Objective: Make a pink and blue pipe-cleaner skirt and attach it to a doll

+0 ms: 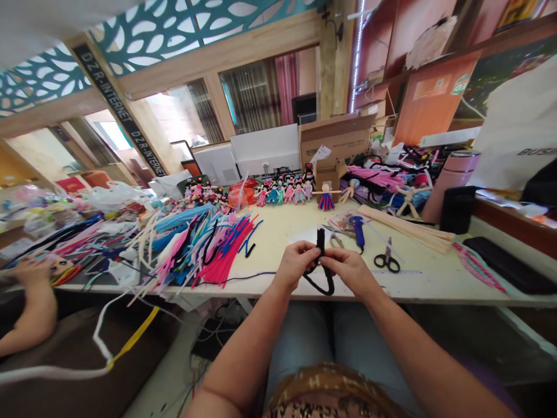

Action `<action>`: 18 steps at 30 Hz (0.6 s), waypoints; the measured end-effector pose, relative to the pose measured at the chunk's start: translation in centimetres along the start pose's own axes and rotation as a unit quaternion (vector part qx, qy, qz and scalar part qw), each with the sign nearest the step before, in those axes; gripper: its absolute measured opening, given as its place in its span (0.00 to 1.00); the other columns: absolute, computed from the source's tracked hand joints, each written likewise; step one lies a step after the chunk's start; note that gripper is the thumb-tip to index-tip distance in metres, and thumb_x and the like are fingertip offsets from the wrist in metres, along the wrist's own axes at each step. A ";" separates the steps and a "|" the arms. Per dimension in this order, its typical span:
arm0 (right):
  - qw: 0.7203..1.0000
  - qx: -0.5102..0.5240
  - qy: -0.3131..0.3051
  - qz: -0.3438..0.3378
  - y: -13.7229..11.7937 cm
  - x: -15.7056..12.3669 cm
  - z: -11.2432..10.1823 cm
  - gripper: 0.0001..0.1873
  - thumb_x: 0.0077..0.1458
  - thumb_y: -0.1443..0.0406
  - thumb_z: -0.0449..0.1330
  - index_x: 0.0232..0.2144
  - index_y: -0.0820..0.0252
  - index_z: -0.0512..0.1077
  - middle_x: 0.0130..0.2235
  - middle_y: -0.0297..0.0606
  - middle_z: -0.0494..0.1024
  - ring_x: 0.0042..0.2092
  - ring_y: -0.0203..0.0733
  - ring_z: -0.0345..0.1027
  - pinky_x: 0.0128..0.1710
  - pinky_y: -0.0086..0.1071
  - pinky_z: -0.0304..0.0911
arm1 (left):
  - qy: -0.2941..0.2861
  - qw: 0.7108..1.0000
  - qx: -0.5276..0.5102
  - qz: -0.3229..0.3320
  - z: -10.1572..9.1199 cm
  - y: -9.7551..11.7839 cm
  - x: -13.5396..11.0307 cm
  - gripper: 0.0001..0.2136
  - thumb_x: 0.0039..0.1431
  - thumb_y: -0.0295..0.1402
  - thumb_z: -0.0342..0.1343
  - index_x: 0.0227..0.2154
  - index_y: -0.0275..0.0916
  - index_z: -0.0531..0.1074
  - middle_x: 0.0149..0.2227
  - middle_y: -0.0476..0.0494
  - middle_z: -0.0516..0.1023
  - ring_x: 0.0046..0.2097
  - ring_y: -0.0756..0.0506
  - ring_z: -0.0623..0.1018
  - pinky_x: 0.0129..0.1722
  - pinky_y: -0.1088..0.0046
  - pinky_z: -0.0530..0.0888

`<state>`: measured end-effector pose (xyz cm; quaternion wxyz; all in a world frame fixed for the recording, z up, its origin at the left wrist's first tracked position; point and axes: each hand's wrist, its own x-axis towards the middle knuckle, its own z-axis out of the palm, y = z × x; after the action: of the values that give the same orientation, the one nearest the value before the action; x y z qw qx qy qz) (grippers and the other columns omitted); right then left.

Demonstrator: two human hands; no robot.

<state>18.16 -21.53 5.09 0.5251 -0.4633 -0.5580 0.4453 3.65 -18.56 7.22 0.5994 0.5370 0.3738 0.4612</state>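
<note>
Between my two hands is a black pipe cleaner (329, 285), bent into a loop that hangs down, with a thick folded part standing upright above my fingers. My left hand (296, 264) pinches it from the left side. From the right, my right hand (348, 268) pinches the same piece, fingertips close to the left ones. Just beyond my hands lie pliers (336, 240) and a blue glue gun (357, 232). Black-handled scissors (387, 261) rest to the right. A small doll (326, 197) with a striped skirt stands farther back.
Left of my hands spreads a large pile of coloured pipe cleaners (195, 244). Several finished dolls (287, 191) line the back, near a cardboard box (335, 136). A pink thermos (450, 186) and a black case (509, 266) are at right. A co-worker's hand (35, 270) is at far left.
</note>
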 end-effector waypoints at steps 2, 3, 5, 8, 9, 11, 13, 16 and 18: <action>1.000 0.000 -0.015 0.004 -0.2 0.0 0.1 0.11 0.46 0.58 0.63 0.30 0.58 0.78 0.25 0.32 0.73 0.26 0.36 0.61 0.26 0.31 0.59 | -0.002 1.000 -0.002 0.015 -0.1 0.1 0.0 0.12 0.41 0.37 0.65 0.23 0.35 0.72 0.16 0.54 0.66 0.19 0.56 0.62 0.19 0.78 0.57; 1.000 0.003 -0.021 0.005 -0.3 0.1 0.2 0.11 0.46 0.57 0.63 0.29 0.59 0.78 0.24 0.32 0.73 0.26 0.35 0.61 0.26 0.31 0.59 | -0.001 1.000 0.000 0.021 -0.1 0.1 0.0 0.11 0.40 0.37 0.65 0.22 0.35 0.72 0.17 0.54 0.66 0.20 0.56 0.61 0.20 0.78 0.57; 1.000 0.011 -0.028 0.007 -0.4 0.1 0.3 0.12 0.46 0.57 0.63 0.29 0.60 0.77 0.24 0.32 0.71 0.26 0.35 0.60 0.26 0.31 0.58 | 0.004 1.000 0.008 0.029 -0.1 0.2 0.0 0.11 0.40 0.37 0.66 0.22 0.35 0.73 0.18 0.53 0.68 0.21 0.55 0.62 0.23 0.77 0.59; 0.999 0.027 -0.034 0.012 -0.4 0.3 0.6 0.13 0.44 0.56 0.63 0.27 0.61 0.75 0.23 0.31 0.69 0.25 0.34 0.59 0.26 0.30 0.57 | 0.008 0.999 0.014 0.034 -0.2 0.1 -0.1 0.10 0.40 0.36 0.66 0.23 0.35 0.74 0.21 0.51 0.71 0.25 0.54 0.66 0.27 0.76 0.63; 0.999 0.030 -0.034 0.013 -0.4 0.3 0.6 0.14 0.44 0.55 0.64 0.26 0.61 0.74 0.22 0.30 0.68 0.25 0.33 0.59 0.26 0.30 0.57 | 0.008 0.999 0.014 0.035 -0.3 0.0 -0.1 0.09 0.40 0.36 0.66 0.23 0.35 0.74 0.22 0.51 0.71 0.25 0.53 0.67 0.29 0.75 0.64; 0.999 0.035 -0.034 0.012 -0.4 0.3 0.7 0.15 0.44 0.54 0.64 0.24 0.61 0.72 0.22 0.30 0.67 0.25 0.33 0.58 0.26 0.30 0.56 | 0.004 0.999 0.017 0.039 -0.3 0.0 -0.1 0.09 0.41 0.35 0.65 0.24 0.36 0.74 0.23 0.50 0.72 0.28 0.52 0.69 0.32 0.74 0.66; 0.999 0.033 -0.038 0.010 -0.5 0.3 0.8 0.15 0.43 0.54 0.63 0.22 0.61 0.70 0.21 0.29 0.65 0.24 0.32 0.57 0.25 0.29 0.55 | -0.011 0.998 0.028 0.048 -0.3 0.1 0.0 0.09 0.43 0.36 0.64 0.26 0.36 0.76 0.26 0.48 0.74 0.31 0.50 0.71 0.36 0.73 0.67; 0.998 0.018 -0.051 0.018 -0.5 0.2 0.8 0.15 0.43 0.55 0.63 0.19 0.61 0.67 0.19 0.28 0.64 0.23 0.32 0.56 0.24 0.29 0.53 | -0.032 0.995 0.069 0.071 -0.2 0.4 0.4 0.11 0.47 0.37 0.63 0.31 0.36 0.78 0.32 0.46 0.75 0.37 0.47 0.72 0.40 0.71 0.67; 0.998 0.007 -0.052 0.027 -0.6 0.2 0.8 0.15 0.42 0.56 0.62 0.18 0.60 0.65 0.17 0.28 0.63 0.22 0.32 0.56 0.24 0.29 0.52 | -0.041 0.991 0.097 0.080 0.0 0.8 0.7 0.11 0.48 0.38 0.62 0.30 0.35 0.78 0.31 0.46 0.74 0.37 0.47 0.72 0.40 0.71 0.66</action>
<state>17.31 -21.47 5.64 0.4864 -0.4508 -0.5682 0.4871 3.76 -17.87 8.10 0.5204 0.6396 0.3471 0.4468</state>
